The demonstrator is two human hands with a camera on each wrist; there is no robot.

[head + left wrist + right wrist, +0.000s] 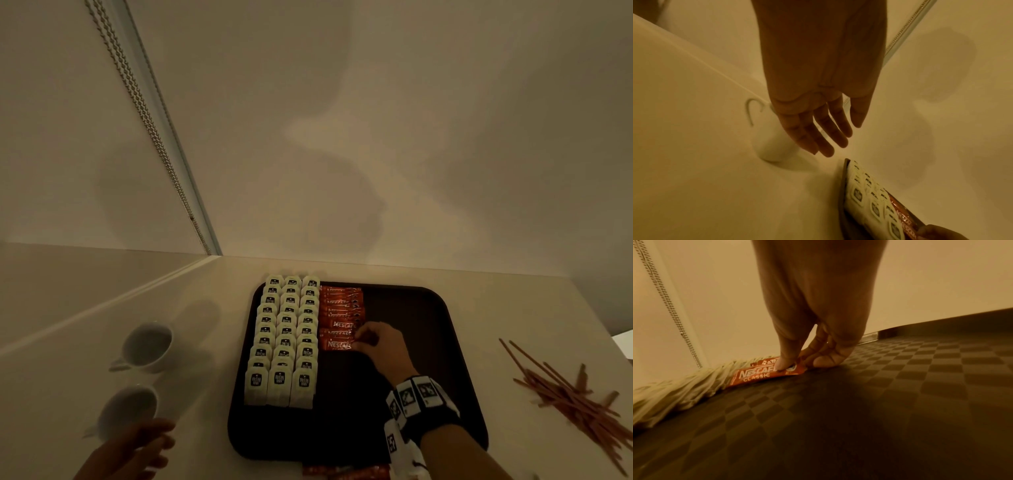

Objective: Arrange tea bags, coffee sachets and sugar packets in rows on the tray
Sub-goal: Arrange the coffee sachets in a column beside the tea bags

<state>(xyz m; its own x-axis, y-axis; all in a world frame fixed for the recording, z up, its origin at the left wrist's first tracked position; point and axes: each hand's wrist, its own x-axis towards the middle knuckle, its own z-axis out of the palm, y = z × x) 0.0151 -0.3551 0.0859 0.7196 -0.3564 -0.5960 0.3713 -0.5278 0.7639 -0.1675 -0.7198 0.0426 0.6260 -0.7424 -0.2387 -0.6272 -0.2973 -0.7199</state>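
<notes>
Dim, warm light; detail soft throughout.

Dark tray (428,342) on a pale desk (212,359). Left part of the tray filled with three columns of tea bags (286,337), overlapping like shingles; the far ones reach the tray's far rim. Just right of them, a column of red coffee sachets (340,308), also overlapping, labels legible only on the nearer ones.

Right hand (380,342) on the nearest sachet (766,374) of that column: thumb on top of its right end, fingers curled beside and under it, pinching it down against the checkered tray floor. Sachet lies just beside the tea bags. Wrist carries a marker-covered band (419,397).

Left hand (818,126) off the tray to the left, over the desk, fingers straight and loose, holding nothing. It partly covers a white cup (772,142); head view shows two cups (147,346), the nearer one blurred.

More red sachets (346,472) at the near tray edge, cut off by the frame. Right of the tray, a loose heap of thin brown sticks (575,401), apparently sugar packets, print unreadable.
</notes>
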